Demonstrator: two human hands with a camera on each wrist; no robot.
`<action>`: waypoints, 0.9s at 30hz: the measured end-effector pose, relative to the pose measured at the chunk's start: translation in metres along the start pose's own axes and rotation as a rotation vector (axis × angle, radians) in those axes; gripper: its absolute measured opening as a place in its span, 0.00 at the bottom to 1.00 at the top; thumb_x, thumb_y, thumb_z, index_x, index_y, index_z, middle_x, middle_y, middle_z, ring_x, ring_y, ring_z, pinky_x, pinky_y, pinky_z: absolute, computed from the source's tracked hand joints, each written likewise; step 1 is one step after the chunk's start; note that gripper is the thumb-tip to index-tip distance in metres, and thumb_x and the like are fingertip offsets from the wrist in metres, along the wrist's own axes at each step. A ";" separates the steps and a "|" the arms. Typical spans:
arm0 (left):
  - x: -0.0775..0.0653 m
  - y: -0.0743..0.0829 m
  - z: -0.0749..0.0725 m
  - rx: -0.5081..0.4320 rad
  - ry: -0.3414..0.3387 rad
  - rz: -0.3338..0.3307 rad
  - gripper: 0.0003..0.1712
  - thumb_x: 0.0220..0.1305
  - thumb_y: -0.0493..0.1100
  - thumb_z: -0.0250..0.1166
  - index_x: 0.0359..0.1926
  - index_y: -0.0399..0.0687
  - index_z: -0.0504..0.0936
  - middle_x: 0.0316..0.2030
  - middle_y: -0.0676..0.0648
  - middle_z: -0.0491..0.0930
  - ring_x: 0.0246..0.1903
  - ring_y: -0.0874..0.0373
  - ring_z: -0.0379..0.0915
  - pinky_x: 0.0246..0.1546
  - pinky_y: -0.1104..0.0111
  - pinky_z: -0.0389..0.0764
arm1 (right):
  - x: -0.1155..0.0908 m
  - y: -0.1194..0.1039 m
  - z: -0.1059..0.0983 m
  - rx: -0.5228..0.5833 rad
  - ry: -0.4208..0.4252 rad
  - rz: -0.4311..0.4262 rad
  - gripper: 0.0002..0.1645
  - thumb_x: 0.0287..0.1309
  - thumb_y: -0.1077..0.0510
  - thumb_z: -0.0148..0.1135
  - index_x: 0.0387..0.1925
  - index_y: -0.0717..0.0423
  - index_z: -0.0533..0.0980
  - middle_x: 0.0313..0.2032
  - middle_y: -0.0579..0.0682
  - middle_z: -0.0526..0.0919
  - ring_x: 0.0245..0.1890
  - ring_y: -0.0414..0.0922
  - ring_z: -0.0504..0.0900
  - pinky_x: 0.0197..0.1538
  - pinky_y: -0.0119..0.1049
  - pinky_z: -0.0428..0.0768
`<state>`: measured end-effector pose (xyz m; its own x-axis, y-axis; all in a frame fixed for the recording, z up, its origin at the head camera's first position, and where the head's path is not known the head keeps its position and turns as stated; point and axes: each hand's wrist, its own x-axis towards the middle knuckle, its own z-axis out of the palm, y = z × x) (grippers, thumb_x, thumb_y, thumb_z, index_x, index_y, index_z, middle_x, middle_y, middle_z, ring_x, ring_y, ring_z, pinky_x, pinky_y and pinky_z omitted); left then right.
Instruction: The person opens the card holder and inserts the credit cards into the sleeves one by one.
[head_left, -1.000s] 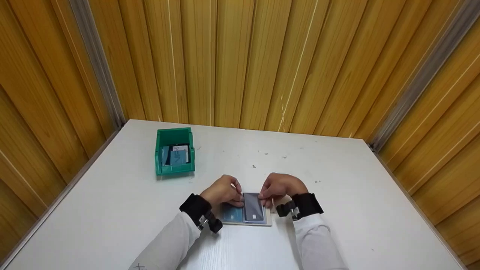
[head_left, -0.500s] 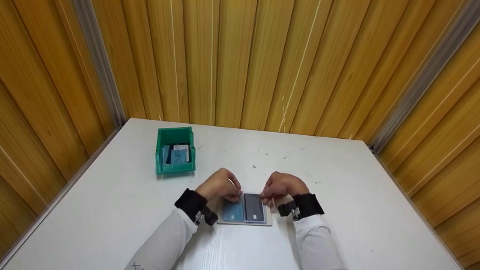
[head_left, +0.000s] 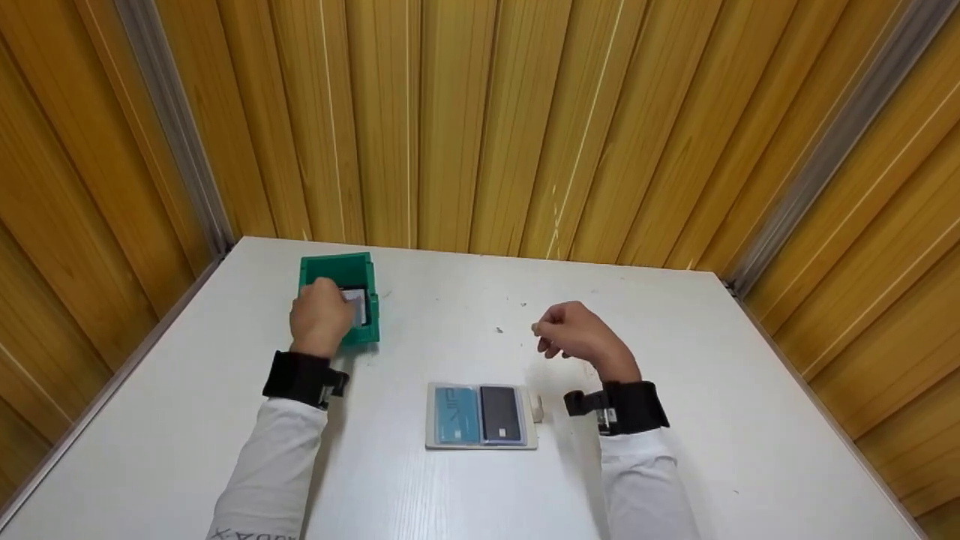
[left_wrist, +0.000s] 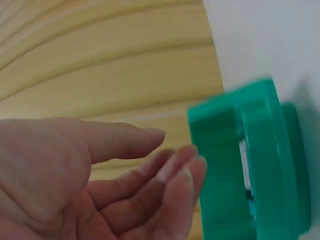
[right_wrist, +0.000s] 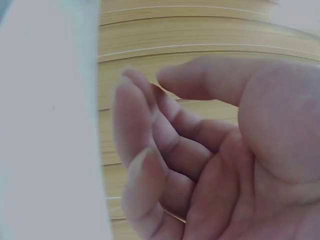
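Head view: left hand (head_left: 320, 319) over the left side of the green bin (head_left: 337, 265), knuckles uppermost, fingertips hidden. Just right of the knuckles, inside the bin, a pale card (head_left: 355, 304), partly covered; hard to tell which way its long axis runs. Length of the bin itself running roughly away from the person. Well apart from the bin, the right hand (head_left: 577, 330), in the air beyond and to the right of the card holder (head_left: 529, 429); so, for the pale card, left hand much the nearer, and for the holder, right hand. Holder spread flat on the table (head_left: 420, 495): blue card (head_left: 457, 417) in the left pocket, dark card (head_left: 500, 415) in the right, side by side, both long axes pointing away from the person.

Left wrist view: thumb above, fingers curved below, tips apart, nothing visible between. Bin just past the fingertips; touching or clear of them, impossible to say. Contents of the bin down to a blurred pale sliver.

Right wrist view: fingers loosely bent, thumb tip close to the index but apart, nothing held. Wooden wall (right_wrist: 165, 30) behind.
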<state>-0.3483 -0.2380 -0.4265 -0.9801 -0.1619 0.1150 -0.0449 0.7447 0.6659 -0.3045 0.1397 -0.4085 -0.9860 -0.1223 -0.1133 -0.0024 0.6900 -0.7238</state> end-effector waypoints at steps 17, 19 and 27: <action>0.011 -0.026 0.016 0.278 0.045 -0.056 0.15 0.71 0.31 0.65 0.52 0.21 0.85 0.49 0.22 0.87 0.46 0.33 0.89 0.52 0.40 0.90 | -0.028 -0.039 0.007 -0.032 -0.001 -0.066 0.13 0.77 0.53 0.61 0.38 0.58 0.83 0.32 0.54 0.90 0.30 0.43 0.89 0.37 0.32 0.78; 0.010 -0.033 0.012 0.286 0.053 -0.071 0.16 0.71 0.30 0.64 0.52 0.20 0.84 0.49 0.21 0.87 0.46 0.32 0.89 0.51 0.40 0.90 | -0.026 -0.045 0.011 -0.037 -0.022 -0.077 0.13 0.77 0.53 0.61 0.39 0.58 0.83 0.33 0.54 0.90 0.31 0.43 0.89 0.37 0.33 0.79; 0.009 -0.045 0.003 0.255 0.080 -0.090 0.17 0.69 0.28 0.62 0.54 0.17 0.83 0.48 0.20 0.86 0.46 0.30 0.89 0.50 0.41 0.91 | -0.022 -0.054 0.015 -0.036 -0.074 -0.081 0.14 0.78 0.53 0.59 0.40 0.58 0.82 0.33 0.54 0.90 0.32 0.43 0.89 0.38 0.32 0.79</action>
<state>-0.3558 -0.2708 -0.4580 -0.9520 -0.2778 0.1282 -0.1884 0.8623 0.4700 -0.2798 0.0950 -0.3769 -0.9673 -0.2300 -0.1066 -0.0887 0.7011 -0.7075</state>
